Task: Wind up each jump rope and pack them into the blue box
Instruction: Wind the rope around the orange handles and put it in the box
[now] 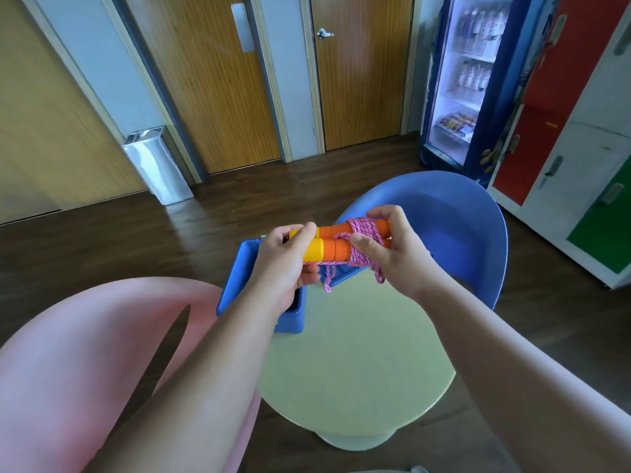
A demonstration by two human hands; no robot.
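Dark wood floor and doors lie behind a pale green round surface (358,353). Above its far edge the jump rope (336,247) is held in both grips.

- The left grip (290,257) is closed round the yellow ends of the two handles (316,250), which are kept side by side.
- The right grip (386,247) is closed round the orange ends, w/ the thumb pressed on the pink cord (362,230) wound there.
- Short cord ends hang below the handles.
- The blue box (235,285) is set on the surface, directly under the left wrist. Its contents can't be made out.

Risks, as judged:
1. If thumb pressure is released before the end is tucked, the wraps are likely to be lost.
2. Wraps are bunched at one end only, so they may be slid off.
3. Hanging ends may be snagged on the box rim at insertion.
4. Handles may be splayed if the left grip is relaxed.
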